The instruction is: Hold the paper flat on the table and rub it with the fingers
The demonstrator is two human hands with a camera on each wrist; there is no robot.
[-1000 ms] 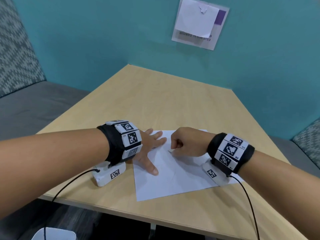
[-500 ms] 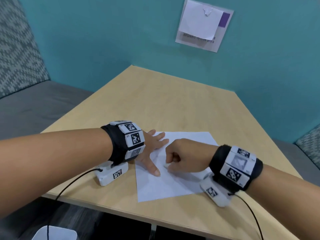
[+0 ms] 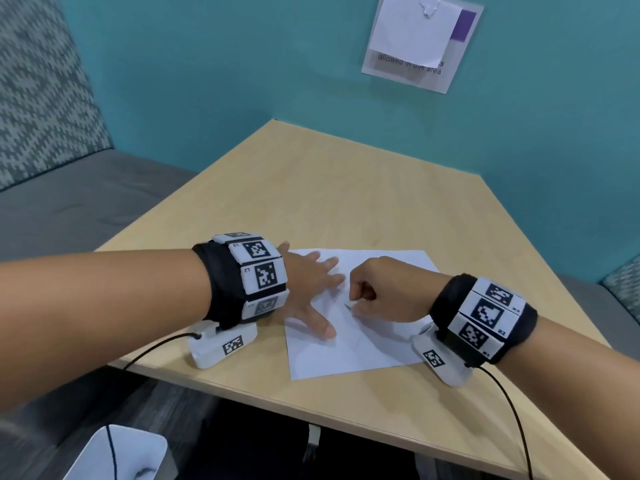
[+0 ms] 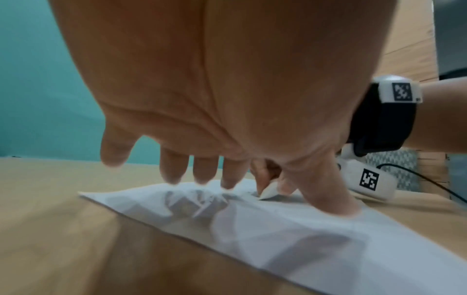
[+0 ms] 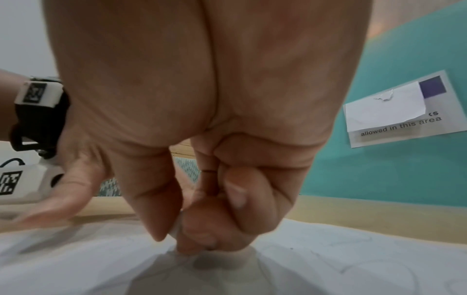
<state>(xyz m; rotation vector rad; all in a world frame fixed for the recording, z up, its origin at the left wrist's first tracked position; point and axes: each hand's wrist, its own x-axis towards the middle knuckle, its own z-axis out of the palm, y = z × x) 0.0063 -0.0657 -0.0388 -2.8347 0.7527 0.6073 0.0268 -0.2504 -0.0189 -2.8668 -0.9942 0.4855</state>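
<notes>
1. L hand (image 3: 308, 289): fingers straight and spread, pressing the paper sheet (image 3: 363, 344) flat on the table (image 3: 346, 188).
2. R hand (image 3: 384, 292): fingers curled, pinching a small white eraser (image 4: 268, 192) against the sheet.
3. Eraser sits just right of L thumb, mid-sheet; R hand is the nearer one.

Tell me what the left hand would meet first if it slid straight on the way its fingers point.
Probably the right hand. The left hand lies flat on the sheet of paper, fingers pointing along it toward the right hand's knuckles, which pinch a small white piece. Only bare paper lies between; depth is uncertain.
</notes>
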